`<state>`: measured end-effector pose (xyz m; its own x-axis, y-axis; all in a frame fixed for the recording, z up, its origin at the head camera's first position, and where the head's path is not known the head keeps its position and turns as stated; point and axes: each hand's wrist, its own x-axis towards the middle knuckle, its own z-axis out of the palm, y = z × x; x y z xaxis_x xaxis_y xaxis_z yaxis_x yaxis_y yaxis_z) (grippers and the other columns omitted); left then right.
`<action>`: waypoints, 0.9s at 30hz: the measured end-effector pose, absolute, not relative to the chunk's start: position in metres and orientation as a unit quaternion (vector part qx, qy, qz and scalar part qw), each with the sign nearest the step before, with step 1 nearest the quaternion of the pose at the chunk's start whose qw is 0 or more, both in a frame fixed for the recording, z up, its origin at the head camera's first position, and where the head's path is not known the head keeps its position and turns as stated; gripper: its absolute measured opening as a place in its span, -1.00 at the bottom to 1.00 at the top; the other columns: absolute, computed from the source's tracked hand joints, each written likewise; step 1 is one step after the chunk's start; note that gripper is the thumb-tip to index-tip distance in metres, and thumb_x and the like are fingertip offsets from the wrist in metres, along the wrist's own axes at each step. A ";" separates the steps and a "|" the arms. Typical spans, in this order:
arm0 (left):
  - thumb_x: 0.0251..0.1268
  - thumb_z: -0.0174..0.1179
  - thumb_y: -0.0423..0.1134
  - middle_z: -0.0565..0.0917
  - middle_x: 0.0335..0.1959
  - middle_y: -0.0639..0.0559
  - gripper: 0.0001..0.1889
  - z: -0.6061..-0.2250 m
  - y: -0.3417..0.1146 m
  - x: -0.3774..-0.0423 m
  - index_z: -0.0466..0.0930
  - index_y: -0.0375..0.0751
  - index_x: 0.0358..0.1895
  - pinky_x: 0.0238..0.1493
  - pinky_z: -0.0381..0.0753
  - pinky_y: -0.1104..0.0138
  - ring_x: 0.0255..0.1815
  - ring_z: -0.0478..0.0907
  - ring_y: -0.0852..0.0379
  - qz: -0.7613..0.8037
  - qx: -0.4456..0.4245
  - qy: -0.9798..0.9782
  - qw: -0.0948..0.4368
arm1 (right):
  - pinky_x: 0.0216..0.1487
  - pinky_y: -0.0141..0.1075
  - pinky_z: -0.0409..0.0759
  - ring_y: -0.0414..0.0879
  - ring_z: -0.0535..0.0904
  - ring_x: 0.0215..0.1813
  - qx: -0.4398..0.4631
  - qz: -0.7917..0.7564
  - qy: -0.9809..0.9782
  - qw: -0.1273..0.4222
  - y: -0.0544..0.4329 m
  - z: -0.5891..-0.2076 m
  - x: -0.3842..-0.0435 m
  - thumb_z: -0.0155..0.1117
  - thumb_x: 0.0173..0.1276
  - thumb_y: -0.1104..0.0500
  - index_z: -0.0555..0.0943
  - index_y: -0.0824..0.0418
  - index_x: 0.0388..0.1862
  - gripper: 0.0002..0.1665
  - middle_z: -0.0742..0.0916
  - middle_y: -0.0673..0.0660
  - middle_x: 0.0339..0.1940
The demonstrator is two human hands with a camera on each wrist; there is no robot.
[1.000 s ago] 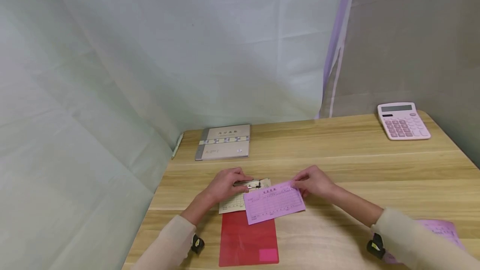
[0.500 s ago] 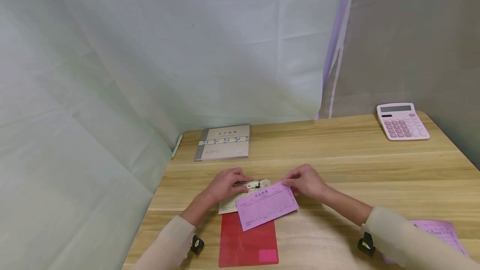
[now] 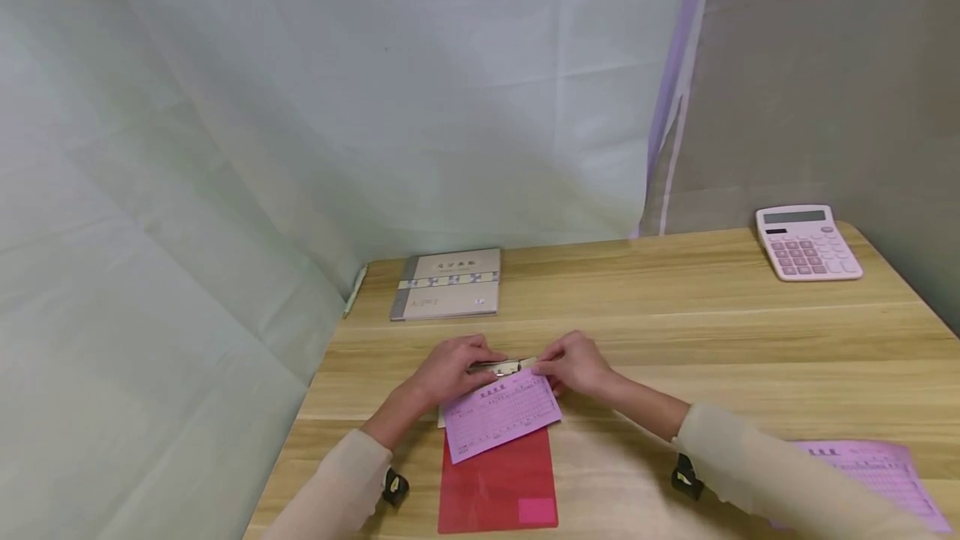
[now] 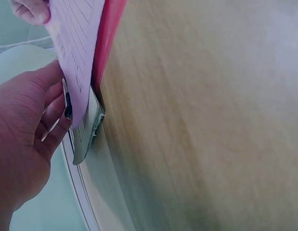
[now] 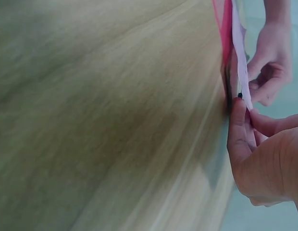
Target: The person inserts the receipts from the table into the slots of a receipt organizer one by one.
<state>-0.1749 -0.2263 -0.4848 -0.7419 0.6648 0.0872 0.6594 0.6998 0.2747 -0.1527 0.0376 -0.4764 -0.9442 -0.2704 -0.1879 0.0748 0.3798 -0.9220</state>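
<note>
A red clipboard [image 3: 495,482] lies flat on the table, with a metal clip [image 3: 508,368] across its far end. Cream printed slips [image 4: 86,139] sit under this clip. My left hand [image 3: 450,367] grips the clip, thumb on the near side and fingers beyond it. Between thumb and fingers, my right hand [image 3: 577,363] pinches the upper right corner of a pink printed slip [image 3: 502,415]. That slip is tilted and covers most of the cream ones, its top edge close to the clip. From the left wrist view, the pink slip [image 4: 77,53] stands slightly off the red board.
Another pink slip [image 3: 877,473] lies at the right, partly under the right sleeve. Toward the back left are a banded notebook [image 3: 450,286] and a pen [image 3: 355,290]. A pink calculator [image 3: 808,242] rests at the far right corner. Pale curtains hang behind the table.
My right hand has moved left with the pink slip, bringing it over the cream slips and up to the clip. The left hand has stayed in place.
</note>
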 end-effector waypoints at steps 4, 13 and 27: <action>0.46 0.41 -0.07 0.51 -0.31 0.26 -0.66 -0.487 -0.227 -0.175 0.80 0.03 0.22 -0.28 0.43 0.39 -0.34 0.38 0.31 0.125 0.372 0.920 -0.005 | -0.49 -0.23 0.71 -0.10 0.70 -0.53 -0.079 -0.536 0.827 0.152 0.034 -0.481 -0.155 0.47 0.39 0.39 0.83 0.36 -0.30 -0.94 0.80 0.13 -0.46; 0.54 0.33 -0.09 0.56 -0.26 0.23 -0.69 -0.489 -0.227 -0.173 0.78 0.01 0.24 -0.19 0.52 0.34 -0.29 0.44 0.28 0.081 0.408 0.908 -0.051 | -0.58 -0.29 0.65 -0.15 0.62 -0.62 -0.108 -0.491 0.856 0.122 0.029 -0.486 -0.158 0.47 0.41 0.36 0.78 0.29 -0.41 -0.84 0.72 0.04 -0.59; 0.57 0.28 -0.22 0.64 -0.23 0.20 -0.72 -0.488 -0.227 -0.171 0.79 0.00 0.22 -0.15 0.60 0.29 -0.25 0.54 0.25 0.090 0.403 0.909 -0.051 | -0.68 -0.34 0.54 -0.16 0.56 -0.76 -0.122 -0.480 0.864 0.092 0.028 -0.489 -0.158 0.44 0.43 0.34 0.75 0.29 -0.44 -0.80 0.66 0.04 -0.75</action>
<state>-0.1708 -0.2272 -0.4879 -0.6706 0.7232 0.1652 0.7415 0.6594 0.1237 -0.1577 0.0279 -0.4888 -0.9534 -0.2989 -0.0415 -0.1227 0.5096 -0.8516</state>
